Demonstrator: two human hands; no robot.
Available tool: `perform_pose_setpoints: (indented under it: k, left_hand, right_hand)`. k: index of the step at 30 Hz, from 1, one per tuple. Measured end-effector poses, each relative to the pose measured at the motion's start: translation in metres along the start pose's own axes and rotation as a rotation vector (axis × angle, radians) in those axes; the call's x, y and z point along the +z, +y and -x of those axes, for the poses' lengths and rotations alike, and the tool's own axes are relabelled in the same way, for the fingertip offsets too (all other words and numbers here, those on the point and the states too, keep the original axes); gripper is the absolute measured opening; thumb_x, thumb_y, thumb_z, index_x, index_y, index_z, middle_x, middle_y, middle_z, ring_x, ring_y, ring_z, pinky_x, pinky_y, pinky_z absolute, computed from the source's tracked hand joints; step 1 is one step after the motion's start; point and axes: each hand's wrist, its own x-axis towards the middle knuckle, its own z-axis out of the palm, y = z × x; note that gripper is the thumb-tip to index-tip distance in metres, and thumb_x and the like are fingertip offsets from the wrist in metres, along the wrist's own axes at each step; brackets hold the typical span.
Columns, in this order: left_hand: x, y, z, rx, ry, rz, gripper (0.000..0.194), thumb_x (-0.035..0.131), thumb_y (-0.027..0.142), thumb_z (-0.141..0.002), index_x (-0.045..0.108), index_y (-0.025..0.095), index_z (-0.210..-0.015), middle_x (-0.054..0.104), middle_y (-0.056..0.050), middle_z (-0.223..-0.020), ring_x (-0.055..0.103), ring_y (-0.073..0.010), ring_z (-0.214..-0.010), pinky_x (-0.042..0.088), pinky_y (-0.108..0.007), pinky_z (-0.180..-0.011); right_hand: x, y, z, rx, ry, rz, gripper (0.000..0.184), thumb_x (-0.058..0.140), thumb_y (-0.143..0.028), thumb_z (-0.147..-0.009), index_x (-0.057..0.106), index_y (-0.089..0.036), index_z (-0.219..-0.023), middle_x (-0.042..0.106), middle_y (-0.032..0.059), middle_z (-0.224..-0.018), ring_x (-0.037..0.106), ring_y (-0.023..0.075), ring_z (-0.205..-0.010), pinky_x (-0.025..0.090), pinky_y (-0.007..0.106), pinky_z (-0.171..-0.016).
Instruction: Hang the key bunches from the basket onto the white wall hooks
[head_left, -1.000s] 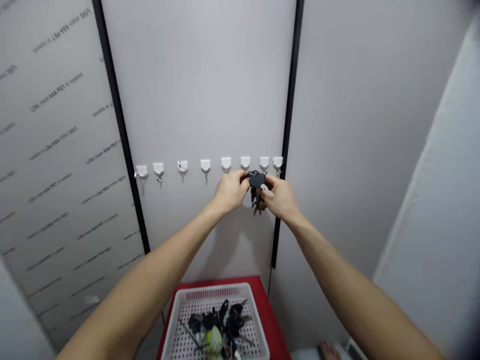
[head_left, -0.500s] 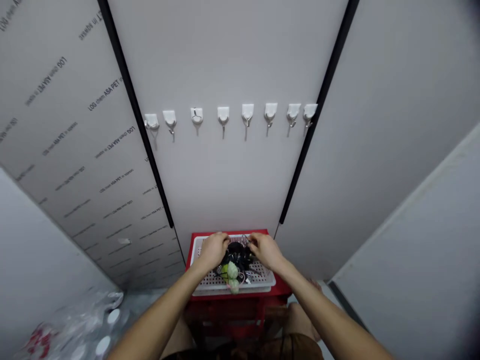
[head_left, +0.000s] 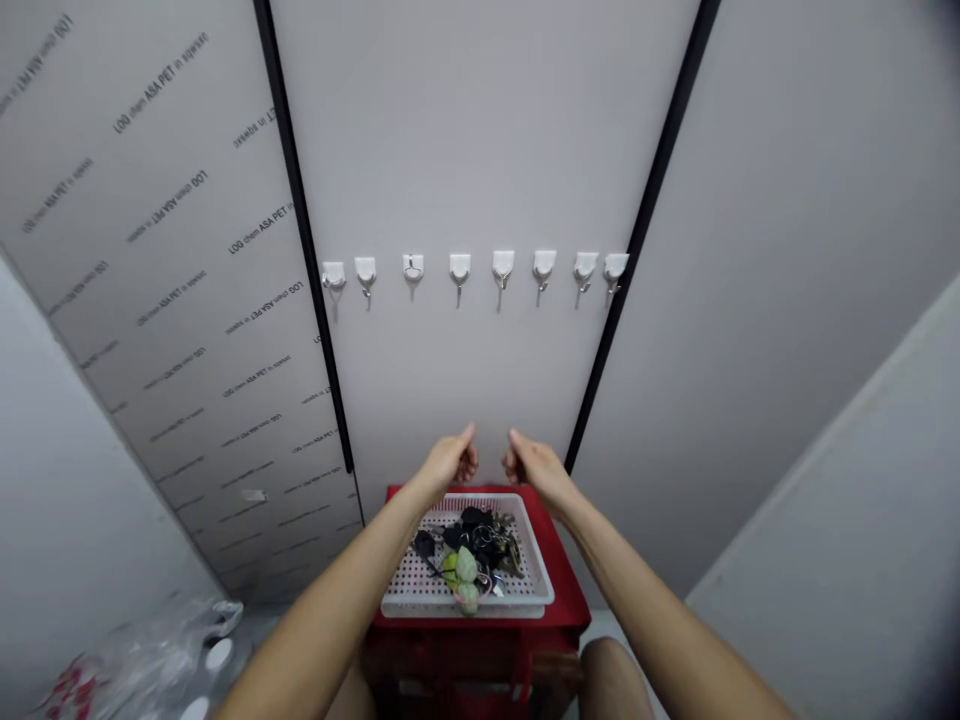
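Both of my hands are raised just past the far rim of a white perforated plastic basket (head_left: 541,580), a short gap between them. My left hand (head_left: 448,462) has its fingers curled in and its thumb up, with nothing seen in it. Mirroring it, my right hand (head_left: 536,468) is also curled with the thumb raised and holds nothing I can see. Below them in the basket lies a tangled pile of keys (head_left: 511,555) with black fobs (head_left: 424,543) and metal rings. Pale green bud-shaped charms (head_left: 466,565) and a yellow-green piece (head_left: 449,570) rest at its near side.
The basket stands on a red-covered stool or small table (head_left: 566,590) against the wall. A row of several white adhesive hooks (head_left: 460,267) runs across the panel (head_left: 480,370) ahead, between two black strips (head_left: 300,220). Plastic-wrapped bottles (head_left: 217,655) are on the floor at left.
Both hands have lifted out of the basket, away from the keys, and moved up toward the wall. The view has tilted, so hooks and basket sit lower.
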Motion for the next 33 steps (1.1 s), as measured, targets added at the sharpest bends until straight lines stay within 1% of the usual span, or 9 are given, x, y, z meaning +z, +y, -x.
perform_pose_setpoints:
  k: [3, 7, 10, 17, 21, 24, 26, 29, 33]
  left_hand:
    - [0.006, 0.05, -0.006, 0.079, -0.158, 0.19, 0.053, 0.009, 0.054, -0.07, 0.027, 0.016, -0.038, 0.023, 0.006, -0.031, 0.02, -0.0027, -0.027, 0.014, -0.017, -0.033]
    - [0.013, 0.091, -0.009, 0.172, -0.286, 0.24, 0.057, 0.006, 0.06, -0.066, 0.025, 0.016, -0.035, 0.022, 0.005, -0.03, 0.017, -0.0019, -0.026, 0.012, -0.017, -0.032]
    - [0.015, 0.098, -0.011, 0.193, -0.316, 0.247, 0.058, 0.009, 0.063, -0.064, 0.026, 0.016, -0.035, 0.021, 0.005, -0.029, 0.017, -0.0016, -0.025, 0.011, -0.017, -0.031]
    - [0.017, 0.088, -0.014, 0.175, -0.317, 0.231, 0.057, 0.009, 0.063, -0.064, 0.024, 0.016, -0.035, 0.021, 0.005, -0.029, 0.017, -0.0013, -0.026, 0.012, -0.017, -0.031]
    - [0.016, 0.07, -0.018, 0.132, -0.277, 0.177, 0.057, 0.007, 0.062, -0.064, 0.026, 0.016, -0.036, 0.023, 0.005, -0.03, 0.019, -0.0021, -0.028, 0.016, -0.017, -0.033]
    - [0.012, 0.039, -0.02, 0.089, -0.182, 0.073, 0.056, 0.01, 0.058, -0.067, 0.032, 0.016, -0.039, 0.03, 0.004, -0.032, 0.026, -0.0032, -0.03, 0.021, -0.017, -0.035]
    - [0.008, 0.011, -0.019, 0.065, -0.103, -0.072, 0.05, 0.019, 0.052, -0.069, 0.038, 0.015, -0.043, 0.036, 0.004, -0.036, 0.033, -0.0045, -0.033, 0.026, -0.018, -0.038]
    - [0.0, -0.035, -0.013, 0.061, 0.001, -0.42, 0.032, 0.036, 0.039, -0.067, 0.045, 0.014, -0.049, 0.045, 0.003, -0.043, 0.041, -0.0071, -0.042, 0.03, -0.019, -0.044]
    - [-0.007, -0.081, -0.002, 0.063, 0.084, -0.778, 0.017, 0.044, 0.028, -0.063, 0.055, 0.015, -0.066, 0.058, -0.002, -0.065, 0.05, -0.0118, -0.062, 0.035, -0.021, -0.056]
  right_hand:
    - [-0.006, -0.039, -0.012, -0.009, -0.135, -0.32, 0.051, 0.015, -0.058, -0.068, 0.025, -0.018, -0.038, 0.025, -0.0067, -0.032, 0.022, 0.0037, -0.028, 0.022, 0.019, -0.033]
    - [-0.018, -0.07, -0.018, -0.034, -0.242, -0.449, 0.055, 0.011, -0.062, -0.065, 0.022, -0.017, -0.035, 0.021, -0.007, -0.029, 0.016, 0.0028, -0.026, 0.017, 0.018, -0.031]
    - [-0.024, -0.078, -0.019, -0.031, -0.238, -0.463, 0.057, 0.011, -0.063, -0.065, 0.022, -0.017, -0.034, 0.02, -0.0069, -0.027, 0.016, 0.0025, -0.025, 0.015, 0.017, -0.03]
    - [-0.027, -0.073, -0.019, 0.009, -0.274, -0.419, 0.057, 0.01, -0.064, -0.065, 0.022, -0.017, -0.034, 0.02, -0.0068, -0.027, 0.015, 0.0024, -0.025, 0.012, 0.017, -0.029]
    - [-0.02, -0.058, -0.02, 0.044, -0.255, -0.357, 0.055, 0.01, -0.064, -0.064, 0.022, -0.017, -0.036, 0.019, -0.0076, -0.028, 0.014, 0.0023, -0.026, 0.012, 0.017, -0.03]
    - [-0.01, -0.032, -0.018, 0.073, -0.206, -0.231, 0.053, 0.015, -0.062, -0.066, 0.023, -0.018, -0.037, 0.021, -0.0077, -0.029, 0.017, 0.0025, -0.026, 0.015, 0.017, -0.031]
    - [-0.003, -0.008, -0.015, 0.06, -0.156, -0.06, 0.049, 0.024, -0.058, -0.066, 0.028, -0.017, -0.039, 0.025, -0.0073, -0.031, 0.022, 0.003, -0.028, 0.019, 0.018, -0.033]
    - [0.003, 0.029, -0.01, 0.009, -0.097, 0.326, 0.038, 0.039, -0.047, -0.064, 0.037, -0.016, -0.043, 0.035, -0.0056, -0.036, 0.03, 0.0044, -0.034, 0.023, 0.018, -0.037]
    - [0.01, 0.06, -0.004, -0.057, -0.112, 0.764, 0.022, 0.04, -0.028, -0.067, 0.052, -0.015, -0.055, 0.052, -0.0002, -0.049, 0.046, 0.0087, -0.049, 0.03, 0.019, -0.047]
